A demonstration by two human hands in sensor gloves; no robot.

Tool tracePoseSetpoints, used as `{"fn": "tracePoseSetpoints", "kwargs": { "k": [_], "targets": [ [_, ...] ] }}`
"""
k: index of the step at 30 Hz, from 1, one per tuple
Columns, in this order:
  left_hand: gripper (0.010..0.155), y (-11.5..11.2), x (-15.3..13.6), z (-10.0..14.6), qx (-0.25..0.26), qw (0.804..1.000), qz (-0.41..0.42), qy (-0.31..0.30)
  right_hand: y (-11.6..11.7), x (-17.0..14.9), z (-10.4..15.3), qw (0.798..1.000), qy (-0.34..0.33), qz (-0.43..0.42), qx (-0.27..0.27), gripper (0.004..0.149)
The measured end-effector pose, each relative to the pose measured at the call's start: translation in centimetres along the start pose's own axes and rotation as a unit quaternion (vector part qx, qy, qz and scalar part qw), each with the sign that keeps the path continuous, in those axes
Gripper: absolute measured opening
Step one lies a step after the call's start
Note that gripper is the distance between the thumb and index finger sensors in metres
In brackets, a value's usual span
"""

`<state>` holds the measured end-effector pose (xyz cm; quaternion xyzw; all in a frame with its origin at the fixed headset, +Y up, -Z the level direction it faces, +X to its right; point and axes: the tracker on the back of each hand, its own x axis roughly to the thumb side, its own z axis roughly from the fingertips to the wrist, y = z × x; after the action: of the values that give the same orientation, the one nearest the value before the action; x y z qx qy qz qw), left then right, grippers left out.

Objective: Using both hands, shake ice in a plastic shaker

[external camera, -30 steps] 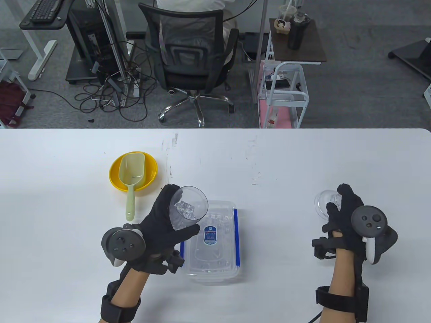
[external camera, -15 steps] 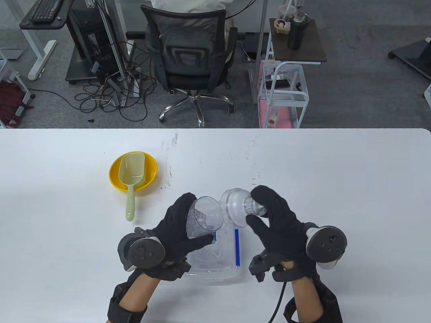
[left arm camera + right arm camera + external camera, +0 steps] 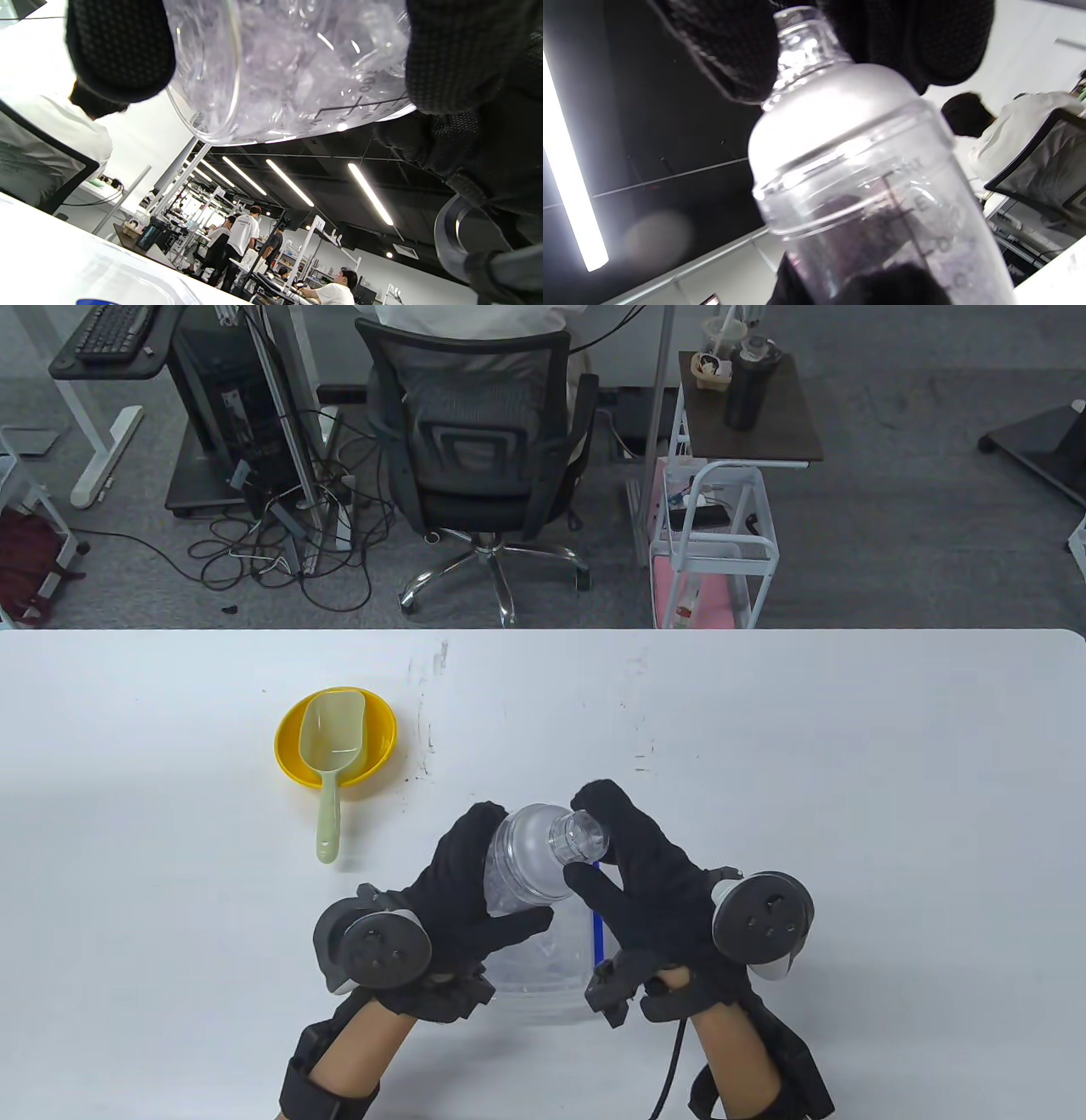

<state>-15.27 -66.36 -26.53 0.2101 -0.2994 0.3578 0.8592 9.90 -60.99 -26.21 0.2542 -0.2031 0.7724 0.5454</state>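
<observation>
A clear plastic shaker cup (image 3: 509, 882) with ice in it is held above the table by my left hand (image 3: 462, 891), which grips its body; the cup fills the top of the left wrist view (image 3: 288, 67). The domed clear lid (image 3: 543, 848) sits on the cup's mouth. My right hand (image 3: 628, 874) holds the lid's small cap (image 3: 579, 837) with fingers around it. In the right wrist view the lid (image 3: 835, 127) sits on the cup (image 3: 895, 228), with my fingers (image 3: 734, 51) at the cap.
A yellow bowl (image 3: 293, 759) with a pale green scoop (image 3: 329, 763) in it stands at the left. A clear lidded ice box (image 3: 551, 967) with a blue clip lies under my hands. An office chair (image 3: 484, 449) stands beyond the table's far edge.
My right hand picked the lid up from the right side of the table and carried it left onto the cup. My left hand moved the cup slightly right and tilted it.
</observation>
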Motion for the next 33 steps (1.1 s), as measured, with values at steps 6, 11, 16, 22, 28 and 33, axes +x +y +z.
{"fn": "tracePoseSetpoints", "kwargs": {
  "k": [6,11,16,22,28,33],
  "targets": [
    [0.107,-0.8,-0.9,0.1,-0.021,0.998,0.030,0.047,2.8,-3.9,0.7,0.978,0.144,-0.153,-0.008,0.110],
    [0.106,-1.2,-1.5,0.1,-0.045,0.995,0.051,0.079,5.0,-6.7,1.4,0.916,0.246,-0.285,0.139,0.112],
    [0.104,-1.6,-1.8,0.1,-0.083,0.986,0.099,0.103,5.3,-7.0,1.2,0.923,0.239,-0.277,0.118,0.114],
    [0.104,4.3,5.7,-0.7,0.038,0.997,0.019,-0.068,2.5,4.0,0.6,0.976,-0.084,-0.188,0.073,0.111],
    [0.107,4.6,5.8,-1.2,0.096,0.985,-0.116,-0.079,3.2,4.5,0.9,0.985,-0.159,0.068,-0.003,0.117],
    [0.106,3.0,3.0,-1.4,0.012,1.000,-0.024,0.000,3.8,1.3,0.4,0.995,-0.020,-0.066,0.074,0.115]
  ]
}}
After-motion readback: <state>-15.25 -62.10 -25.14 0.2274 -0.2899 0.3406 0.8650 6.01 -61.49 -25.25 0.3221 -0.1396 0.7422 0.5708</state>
